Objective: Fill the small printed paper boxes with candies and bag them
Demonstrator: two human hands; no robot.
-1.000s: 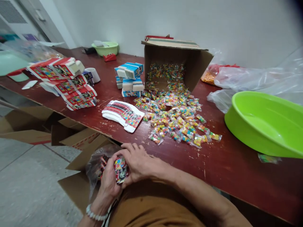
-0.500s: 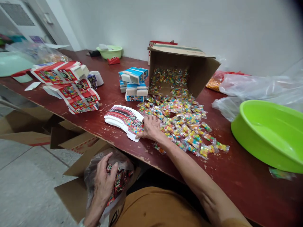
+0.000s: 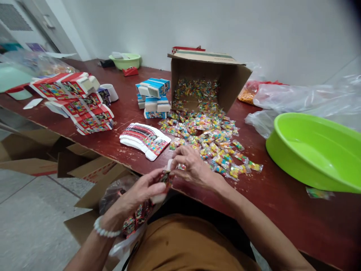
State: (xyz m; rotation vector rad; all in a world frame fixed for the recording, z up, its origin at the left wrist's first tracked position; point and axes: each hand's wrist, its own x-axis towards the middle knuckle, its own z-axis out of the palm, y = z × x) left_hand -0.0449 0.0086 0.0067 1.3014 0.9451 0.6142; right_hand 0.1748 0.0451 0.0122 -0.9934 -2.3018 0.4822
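Observation:
Just off the table's front edge, a small printed cardboard candy box [image 3: 166, 176] is held between my two hands. My left hand [image 3: 146, 185], with a beaded bracelet at the wrist, is closed around its lower part. The fingers of my right hand [image 3: 191, 165] pinch its white upper end. Much of the box is hidden by fingers. On the table beyond lies a fanned stack of flat printed cartons [image 3: 144, 138]. Clear packets of colourful candy [image 3: 217, 145] are heaped to the right. Below my left arm, a plastic bag [image 3: 113, 195] contains several printed boxes [image 3: 132, 223].
A tipped cardboard box [image 3: 235, 84] spills candy packets onto the red table [image 3: 282, 218]. A green basin [image 3: 313, 150] stands at right. Bundles of red cartons [image 3: 84, 101] and blue cartons [image 3: 155, 96] stand farther back. Open cardboard boxes [image 3: 84, 173] are on the floor at left.
My right hand has left the flat carton stack and come toward my body. My left hand has risen from the bag, and both hands now hold a small candy box.

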